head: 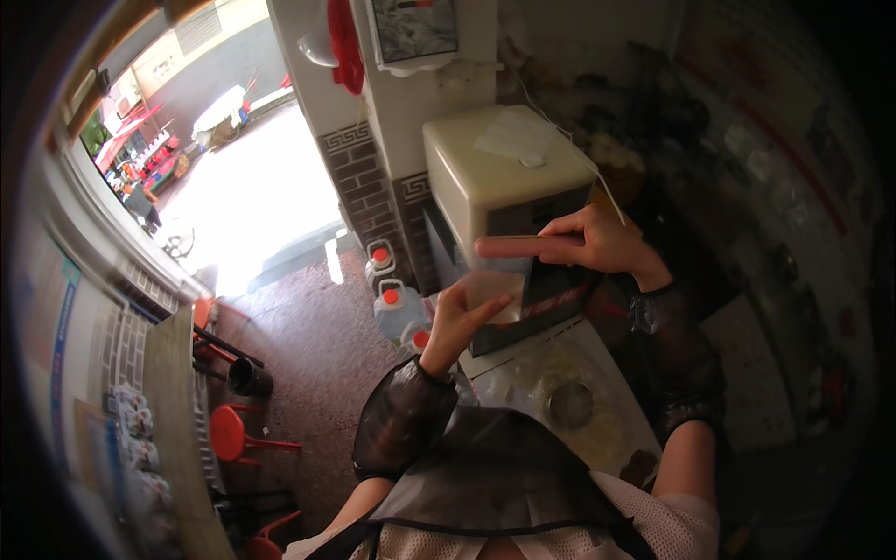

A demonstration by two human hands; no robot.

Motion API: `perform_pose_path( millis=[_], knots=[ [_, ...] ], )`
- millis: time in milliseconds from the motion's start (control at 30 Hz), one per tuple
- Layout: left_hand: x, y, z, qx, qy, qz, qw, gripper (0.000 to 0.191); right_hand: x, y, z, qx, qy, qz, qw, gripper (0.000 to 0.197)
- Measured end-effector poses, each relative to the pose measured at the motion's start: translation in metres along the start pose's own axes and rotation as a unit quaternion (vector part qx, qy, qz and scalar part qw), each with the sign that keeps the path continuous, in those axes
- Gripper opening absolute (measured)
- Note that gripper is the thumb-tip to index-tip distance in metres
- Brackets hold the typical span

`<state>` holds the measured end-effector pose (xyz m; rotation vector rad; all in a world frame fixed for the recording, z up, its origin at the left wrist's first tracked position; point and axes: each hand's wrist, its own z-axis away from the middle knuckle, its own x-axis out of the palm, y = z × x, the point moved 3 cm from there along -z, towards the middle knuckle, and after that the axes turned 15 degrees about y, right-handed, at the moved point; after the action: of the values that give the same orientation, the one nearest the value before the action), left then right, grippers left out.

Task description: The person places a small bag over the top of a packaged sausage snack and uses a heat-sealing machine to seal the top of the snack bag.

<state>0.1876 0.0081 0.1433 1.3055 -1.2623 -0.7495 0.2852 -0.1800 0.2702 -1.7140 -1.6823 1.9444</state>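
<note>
In my right hand [602, 241] is a long pink sausage [507, 246], held level and pinched near one end, with its free end pointing left. A thin translucent bag or sheet [502, 285] is gripped in my left hand [458, 318], between thumb and fingers, just below the sausage. The two appear apart. Behind both hands stands a cream-coloured boxy appliance [455, 161] with a dark front. A flat white sheet [518, 136] lies on its top.
Below my hands a pale worktop [497, 353] carries a round metal container [568, 404]. Large clear jugs with red caps [399, 308] stand on the floor. Red stools [227, 432] and a dark bin [250, 378] flank a long table [171, 420]. A white cord [595, 168] hangs beside the appliance.
</note>
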Motion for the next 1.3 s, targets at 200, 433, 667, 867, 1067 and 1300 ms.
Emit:
perform_pose_path(
  millis=[200,433,667,867,1067,1300],
  knots=[
    [0.001,0.003,-0.001,0.003,-0.002,0.007,1.0,0.031,0.004,0.007,-0.001,-0.066,0.046,0.014,0.997,0.032],
    [0.0,0.001,-0.004,0.005,-0.008,0.001,1.0,0.031,0.006,0.013,-0.001,-0.056,0.057,-0.011,0.997,0.034],
    [0.001,0.0,-0.006,-0.001,-0.016,-0.021,1.0,0.031,-0.005,0.006,0.002,-0.095,0.077,-0.012,0.992,0.038],
    [0.005,0.002,-0.002,0.007,-0.038,-0.11,0.993,0.028,0.009,-0.005,-0.002,-0.136,0.042,0.089,0.986,0.034],
    [0.007,0.004,0.0,-0.003,-0.041,-0.106,0.994,0.028,0.009,-0.004,0.002,-0.147,0.059,0.105,0.982,0.039],
    [0.006,0.002,0.002,-0.018,-0.044,-0.103,0.994,0.028,0.008,-0.002,0.003,-0.132,0.053,0.04,0.989,0.032]
  ],
)
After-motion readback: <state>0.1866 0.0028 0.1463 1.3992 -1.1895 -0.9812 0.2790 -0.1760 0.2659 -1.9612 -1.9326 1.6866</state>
